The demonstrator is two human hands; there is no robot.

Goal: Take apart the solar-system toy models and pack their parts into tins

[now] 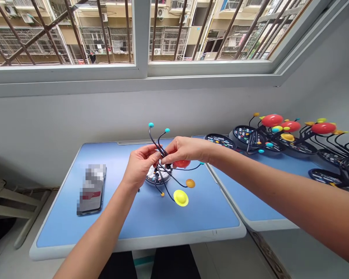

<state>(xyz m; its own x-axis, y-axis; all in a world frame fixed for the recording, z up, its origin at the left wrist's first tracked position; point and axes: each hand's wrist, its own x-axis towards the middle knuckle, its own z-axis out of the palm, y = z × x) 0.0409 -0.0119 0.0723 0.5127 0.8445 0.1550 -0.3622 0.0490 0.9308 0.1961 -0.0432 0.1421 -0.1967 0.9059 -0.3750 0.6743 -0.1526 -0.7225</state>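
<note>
Pinching black rods point(163, 152) in nearly closed left hand point(140, 164) and right hand point(183, 148), with round base point(163, 181) at six o'clock, yellow planet point(181, 197) at five; seemingly adjusting, next needing steady alignment.

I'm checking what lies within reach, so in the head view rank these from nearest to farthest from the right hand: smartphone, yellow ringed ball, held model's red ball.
From the right hand:
1. Held model's red ball, just below the hand.
2. Yellow ringed ball, lower, toward the near table edge.
3. Smartphone, well off to the left.
</note>
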